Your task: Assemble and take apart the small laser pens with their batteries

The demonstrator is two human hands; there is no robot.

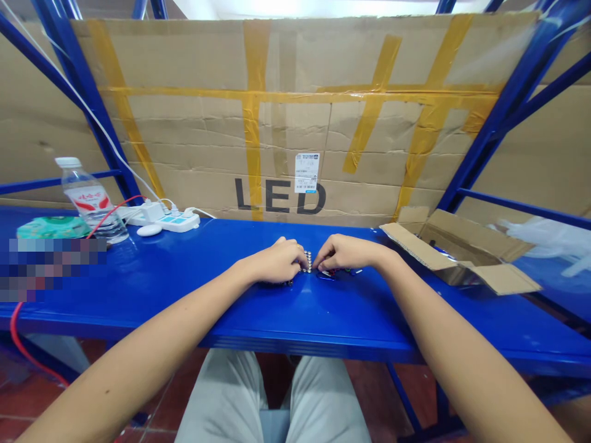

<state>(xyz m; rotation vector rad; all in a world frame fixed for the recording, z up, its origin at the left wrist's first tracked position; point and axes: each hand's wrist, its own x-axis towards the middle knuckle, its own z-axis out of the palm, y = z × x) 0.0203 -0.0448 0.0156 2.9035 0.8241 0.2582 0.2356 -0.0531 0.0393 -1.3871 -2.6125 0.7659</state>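
A short row of small, round, silvery metal pieces (308, 261) stands on the blue tabletop between my hands; their exact kind is too small to tell. My left hand (279, 259) is closed beside the row, its fingers curled down and touching its left side. More small dark and shiny bits (290, 282) show under that palm. On the other side, the thumb and forefinger of my right hand (346, 252) are pinched together close to the row, and what they hold is hidden. Beneath the right hand lie small red, blue and white pieces (329, 274), partly covered.
An open cardboard box (501, 280) stands at the right. To the left are a water bottle (95, 200), a green pack (53, 227), a white power strip (178, 222) and a red cable (17, 323). A large taped cardboard sheet (203, 147) rises behind the blue table (184, 295).
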